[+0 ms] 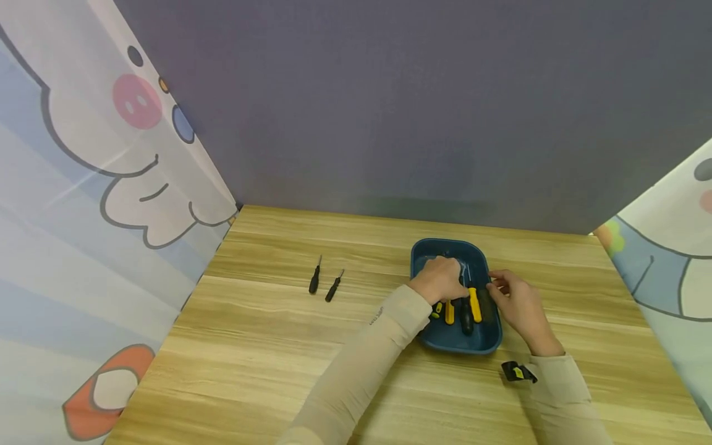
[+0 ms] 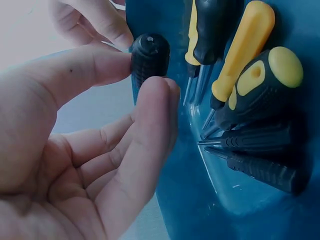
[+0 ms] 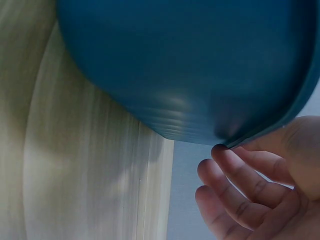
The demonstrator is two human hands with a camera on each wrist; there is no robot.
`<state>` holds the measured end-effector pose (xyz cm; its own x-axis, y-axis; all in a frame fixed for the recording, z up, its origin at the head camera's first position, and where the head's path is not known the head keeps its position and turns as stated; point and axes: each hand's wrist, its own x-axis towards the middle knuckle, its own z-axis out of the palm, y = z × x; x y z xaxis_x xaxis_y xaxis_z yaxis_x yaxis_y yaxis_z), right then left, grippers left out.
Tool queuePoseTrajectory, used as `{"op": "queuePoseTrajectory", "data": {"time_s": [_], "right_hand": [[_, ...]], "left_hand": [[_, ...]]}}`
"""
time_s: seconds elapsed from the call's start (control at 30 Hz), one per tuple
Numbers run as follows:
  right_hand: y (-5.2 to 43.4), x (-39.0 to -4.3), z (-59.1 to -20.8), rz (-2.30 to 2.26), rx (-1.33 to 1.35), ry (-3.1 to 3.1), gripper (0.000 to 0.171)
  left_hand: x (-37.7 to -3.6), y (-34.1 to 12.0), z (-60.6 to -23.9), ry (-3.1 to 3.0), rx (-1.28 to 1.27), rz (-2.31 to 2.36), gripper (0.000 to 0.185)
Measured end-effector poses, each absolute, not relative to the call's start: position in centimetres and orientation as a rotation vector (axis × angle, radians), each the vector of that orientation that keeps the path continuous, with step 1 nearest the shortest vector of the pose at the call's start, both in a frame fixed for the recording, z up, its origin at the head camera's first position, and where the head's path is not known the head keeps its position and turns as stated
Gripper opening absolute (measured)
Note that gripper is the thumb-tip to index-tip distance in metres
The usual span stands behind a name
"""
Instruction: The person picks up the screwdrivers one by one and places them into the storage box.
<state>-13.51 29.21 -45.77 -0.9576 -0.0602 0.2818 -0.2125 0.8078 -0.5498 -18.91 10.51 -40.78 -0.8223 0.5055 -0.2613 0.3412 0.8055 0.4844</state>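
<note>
My left hand (image 1: 442,281) reaches into a blue bin (image 1: 456,351). In the left wrist view, its thumb and fingertips pinch the ribbed black handle of a screwdriver (image 2: 150,52), whose shaft is hidden. Beside it in the bin lie several more screwdrivers: a yellow-handled one (image 2: 247,47), a thick black-and-yellow one (image 2: 245,92) and a slim black one (image 2: 257,137) among them. At the bin's right side, my right hand (image 1: 520,306) pinches the rim between thumb and forefinger, its other fingers loosely bent outside. The right wrist view shows the bin's outer wall (image 3: 190,65).
Two small black screwdrivers, one (image 1: 314,281) beside the other (image 1: 334,289), lie on the wooden table (image 1: 267,346) left of the bin. A grey panel (image 1: 400,111) rises behind the table. Beside the right sleeve is a small black thing with a yellow mark (image 1: 517,372).
</note>
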Motion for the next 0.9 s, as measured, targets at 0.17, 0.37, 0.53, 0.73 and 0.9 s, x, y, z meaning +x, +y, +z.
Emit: {"op": "queuePoseTrajectory", "data": {"time_s": [0.17, 0.37, 0.53, 0.73, 0.9], "right_hand": [[29.2, -13.5, -45.8, 0.891, 0.212, -2.742, 0.028], [29.2, -13.5, -45.8, 0.895, 0.208, -2.73, 0.027], [29.1, -13.4, -45.7, 0.91, 0.187, -2.746, 0.029], [29.0, -13.4, -45.5, 0.915, 0.188, -2.752, 0.029], [29.0, -13.3, -45.5, 0.909, 0.186, -2.767, 0.029]], "left_hand": [[-18.8, 10.5, -40.8, 2.632, 0.662, 0.582, 0.036], [-18.9, 9.7, -40.6, 2.667, 0.685, 0.569, 0.042], [-19.0, 7.8, -40.2, 2.725, 0.703, 0.618, 0.048], [-18.7, 4.6, -39.3, 2.739, 0.666, 0.67, 0.051], [-18.6, 1.4, -39.3, 2.753, 0.616, 0.678, 0.051]]}}
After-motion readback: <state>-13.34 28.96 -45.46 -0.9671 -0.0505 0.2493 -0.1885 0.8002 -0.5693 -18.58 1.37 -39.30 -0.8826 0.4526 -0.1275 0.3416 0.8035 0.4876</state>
